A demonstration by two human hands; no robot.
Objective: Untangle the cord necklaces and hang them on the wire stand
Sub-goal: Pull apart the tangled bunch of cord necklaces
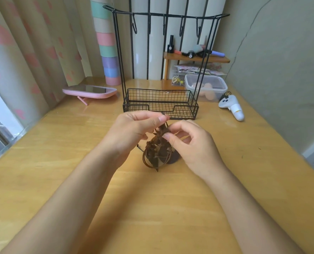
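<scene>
Left grip (132,129): thumb and forefinger pinching a cord end, raised just above the tangle.
Right grip (191,142): fingertips pinching the top of the tangle, just beside and slightly below the left grip.
Necklaces (156,151): one dark brown clump hanging under both grips; touching the surface (60,162) or not, cannot tell.
Stand (160,99): upright beyond the grips, near; hooks (181,28) above it all bare.
Done: nothing hung, no cord visibly separated.
Left: seemingly almost everything, namely loosening the knot, freeing each necklace, and lifting each forward to a hook.
</scene>
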